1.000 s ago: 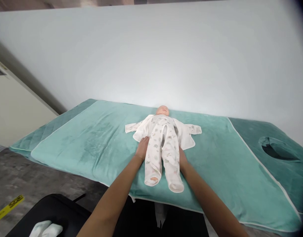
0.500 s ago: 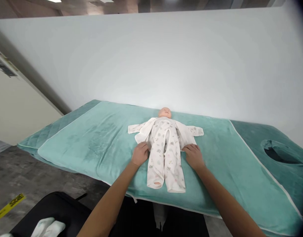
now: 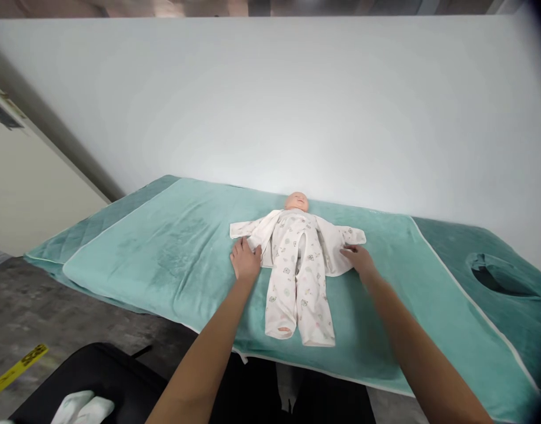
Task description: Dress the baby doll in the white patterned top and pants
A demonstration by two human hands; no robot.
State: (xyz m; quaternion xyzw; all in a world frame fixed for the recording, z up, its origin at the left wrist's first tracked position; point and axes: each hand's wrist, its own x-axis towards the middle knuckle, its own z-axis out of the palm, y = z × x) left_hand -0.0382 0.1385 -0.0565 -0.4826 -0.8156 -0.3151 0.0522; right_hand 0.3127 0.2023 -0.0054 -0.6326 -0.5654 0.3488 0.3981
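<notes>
A baby doll (image 3: pixel 296 202) lies on its back on the teal bed cover, its head toward the wall. It wears a white jacket (image 3: pixel 334 253), spread open with both sleeves stretched sideways. White patterned baby trousers (image 3: pixel 281 288) cover its front and legs, the legs pointing at me. My left hand (image 3: pixel 246 260) rests with parted fingers on the jacket's left panel, just below the sleeve. At the outer edge of the right panel, my right hand (image 3: pixel 359 259) has thumb and fingers pinched on the jacket. Its fingertips are partly hidden.
The teal-covered bed (image 3: pixel 133 247) stands against a white wall (image 3: pixel 270 106), with a face hole (image 3: pixel 502 277) at its right end. Small white socks (image 3: pixel 82 406) lie on a black chair (image 3: pixel 115 365) at lower left. A door (image 3: pixel 36 176) stands on the left.
Both hands have moved up from the jacket's lower hem to its outer sides below the sleeves. The right panel now lies spread wider and flatter. The doll has stayed in place.
</notes>
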